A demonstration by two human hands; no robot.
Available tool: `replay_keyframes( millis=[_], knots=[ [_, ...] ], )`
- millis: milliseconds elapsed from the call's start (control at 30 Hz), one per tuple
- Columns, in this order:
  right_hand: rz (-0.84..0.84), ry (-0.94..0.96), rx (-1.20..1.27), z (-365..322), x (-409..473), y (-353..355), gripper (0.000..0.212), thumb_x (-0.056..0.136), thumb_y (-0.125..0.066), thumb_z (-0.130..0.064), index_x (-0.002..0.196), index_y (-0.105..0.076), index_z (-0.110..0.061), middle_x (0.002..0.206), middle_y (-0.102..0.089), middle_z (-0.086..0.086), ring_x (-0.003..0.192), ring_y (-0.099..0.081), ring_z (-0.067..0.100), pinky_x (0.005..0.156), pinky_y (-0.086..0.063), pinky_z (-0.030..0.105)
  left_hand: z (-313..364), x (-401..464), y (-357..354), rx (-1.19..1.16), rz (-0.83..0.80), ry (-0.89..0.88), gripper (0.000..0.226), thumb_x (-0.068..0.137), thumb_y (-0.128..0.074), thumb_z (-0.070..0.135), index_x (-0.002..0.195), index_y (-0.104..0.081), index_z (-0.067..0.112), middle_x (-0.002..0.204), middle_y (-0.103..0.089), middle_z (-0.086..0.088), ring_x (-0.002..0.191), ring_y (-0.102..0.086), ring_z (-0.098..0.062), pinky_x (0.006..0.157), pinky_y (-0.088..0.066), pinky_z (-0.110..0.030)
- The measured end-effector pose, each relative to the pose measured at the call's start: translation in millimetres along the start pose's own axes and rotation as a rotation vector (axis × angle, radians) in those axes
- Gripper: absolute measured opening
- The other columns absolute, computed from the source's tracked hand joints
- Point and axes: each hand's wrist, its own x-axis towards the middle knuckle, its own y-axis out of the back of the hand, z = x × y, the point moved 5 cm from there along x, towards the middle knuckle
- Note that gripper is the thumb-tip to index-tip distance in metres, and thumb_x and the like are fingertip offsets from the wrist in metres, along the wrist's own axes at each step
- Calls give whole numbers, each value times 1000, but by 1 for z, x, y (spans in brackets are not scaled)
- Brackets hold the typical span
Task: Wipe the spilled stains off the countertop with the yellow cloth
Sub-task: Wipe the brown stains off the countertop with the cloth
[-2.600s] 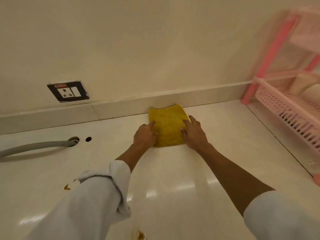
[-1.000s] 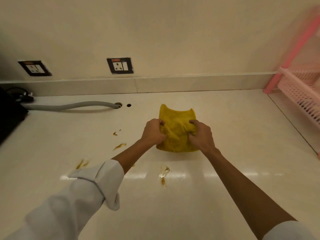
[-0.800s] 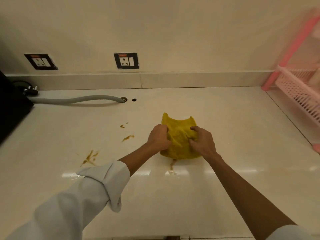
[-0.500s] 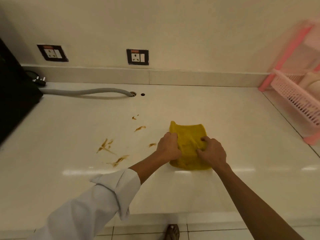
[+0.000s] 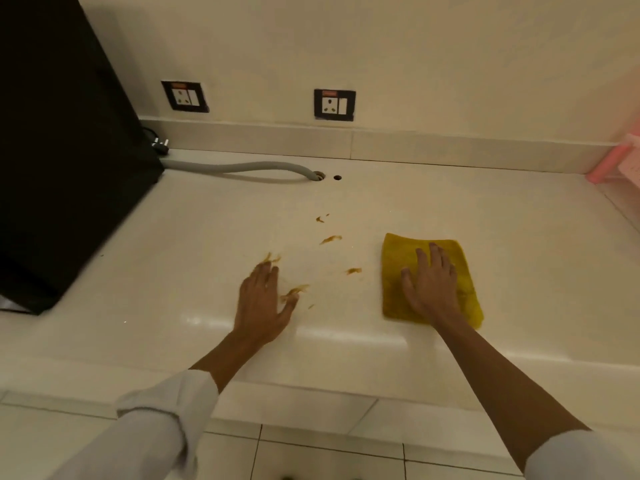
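On countertop point(image 5: 450, 202), right hand point(image 5: 433, 289) flat on yellow cloth point(image 5: 398, 258), stains point(image 5: 330, 239) beside

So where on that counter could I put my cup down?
Bare countertop lies between the yellow cloth and the back wall, toward the pink rack. It is messier left of the cloth: brown stains, the left hand, the grey hose.

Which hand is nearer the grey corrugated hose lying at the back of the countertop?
Left. The left hand lies nearer the grey corrugated hose; the right hand, flat on the yellow cloth, is farther right.
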Motion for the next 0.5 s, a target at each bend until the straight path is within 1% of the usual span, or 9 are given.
replay_keyframes(
  millis=[33, 100, 167, 233, 367, 500],
  knots=[
    [-18, 24, 6, -3, 2, -5, 58, 95, -46, -35, 144, -38, -5, 157, -28, 22, 147, -19, 38, 117, -20, 60, -16, -6, 4, 17, 6, 35, 86, 87, -26, 66, 145, -33, 2, 154, -33, -20, 144, -29, -33, 117, -28, -49],
    [-66, 55, 6, -4, 3, -17, 58, 97, -42, -34, 147, -34, -6, 159, -24, 21, 149, -14, 36, 119, -13, 60, -42, -21, 6, 34, -4, 114, 98, 83, -17, 75, 147, -29, 2, 156, -29, -19, 147, -23, -31, 119, -23, -50],
    [-102, 59, -15, 2, 0, -28, 61, 99, -38, -38, 150, -29, -6, 161, -20, 19, 150, -11, 34, 120, -9, 60, -60, -36, 1, 44, -27, 173, 107, 78, -9, 81, 149, -23, 2, 159, -23, -16, 149, -15, -28, 122, -15, -49],
    [-118, 50, -39, 7, -2, -37, 67, 100, -31, -47, 151, -24, -6, 162, -18, 18, 151, -9, 33, 120, -5, 59, -70, -47, -6, 57, -52, 205, 112, 75, -4, 84, 151, -18, 3, 161, -17, -14, 151, -10, -26, 123, -10, -48],
    [-112, 24, -71, 9, 2, -45, 77, 97, -19, -61, 154, -16, -9, 163, -14, 15, 152, -5, 32, 120, 0, 58, -77, -50, -13, 68, -35, 227, 110, 77, -9, 85, 152, -12, 5, 163, -11, -12, 151, -5, -23, 124, -7, -47],
    [-113, 4, -114, 7, 9, -49, 78, 96, -17, -61, 155, -11, -10, 164, -10, 16, 152, -3, 32, 120, -2, 59, -78, -48, -15, 65, -23, 221, 108, 78, -14, 84, 152, -9, 6, 163, -9, -10, 152, -4, -21, 124, -7, -46]
  ],
)
